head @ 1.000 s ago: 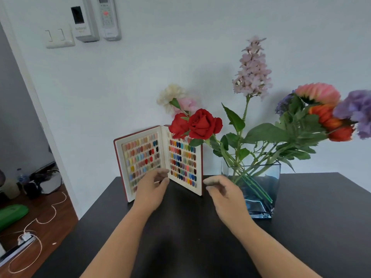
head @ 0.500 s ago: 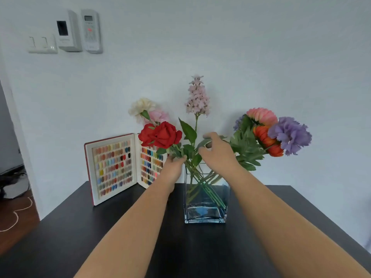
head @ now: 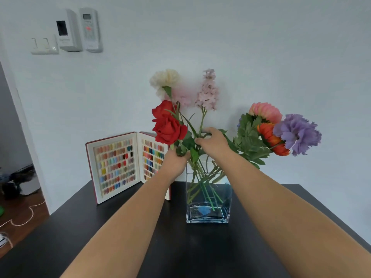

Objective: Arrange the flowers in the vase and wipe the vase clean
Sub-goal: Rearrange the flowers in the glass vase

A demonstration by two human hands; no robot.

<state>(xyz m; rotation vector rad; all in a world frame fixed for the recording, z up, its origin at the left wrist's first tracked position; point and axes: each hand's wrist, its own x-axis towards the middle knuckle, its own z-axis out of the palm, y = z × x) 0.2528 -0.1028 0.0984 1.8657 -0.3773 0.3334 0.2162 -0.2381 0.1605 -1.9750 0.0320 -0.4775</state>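
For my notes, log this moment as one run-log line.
stage: arranging | left hand: grips red rose stem | right hand: holds stems | vase: upright on table

The counter (head: 200, 247) is matte black. At frame centre a clear vase (head: 208, 197) shows green stems above a blue tint at its base. Red roses (head: 168, 127), cream bloom (head: 164, 78), pale pink spike (head: 207, 91); at right, coral (head: 265, 112), orange (head: 269, 135), lilac (head: 297, 133). The red-edged swatch book (head: 116, 167) at left carries rows of multicoloured chips.

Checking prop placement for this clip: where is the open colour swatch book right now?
In the head view the swatch book stands open at the back left of the black table, against the white wall, just left of the glass vase and behind the left hand.
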